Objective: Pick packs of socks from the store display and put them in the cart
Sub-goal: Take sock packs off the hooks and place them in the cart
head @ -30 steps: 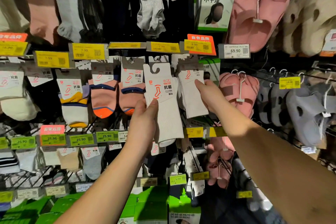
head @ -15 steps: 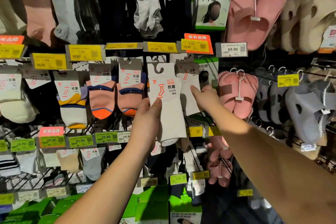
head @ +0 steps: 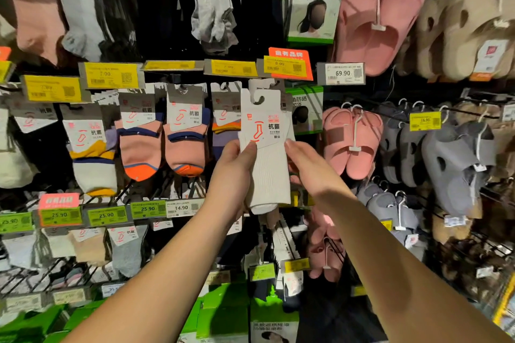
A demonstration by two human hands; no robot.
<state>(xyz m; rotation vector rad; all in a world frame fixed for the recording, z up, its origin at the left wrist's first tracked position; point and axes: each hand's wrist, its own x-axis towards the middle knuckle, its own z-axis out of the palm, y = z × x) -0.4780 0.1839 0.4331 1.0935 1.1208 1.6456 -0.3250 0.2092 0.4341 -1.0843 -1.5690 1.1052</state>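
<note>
A pack of white socks (head: 269, 164) with a white card header and red sock logo is held up in front of the store display. My left hand (head: 232, 175) grips its left edge, thumb on the front of the card. My right hand (head: 309, 167) pinches its right edge, fingers behind the pack. More sock packs hang on the pegs behind, among them pink-and-orange ankle socks (head: 142, 147) and a yellow-and-white pair (head: 92, 159). The cart is not in view.
Pink slippers (head: 351, 142) and grey slippers (head: 457, 164) hang to the right. Yellow and green price tags line the peg rows (head: 111, 75). Green boxed packs (head: 223, 317) sit on the bottom shelf. Face-mask packs (head: 315, 5) hang above.
My right hand let go of the white pack hanging on the display and came left onto the pack in my left hand. That pack has shifted right, held by both hands.
</note>
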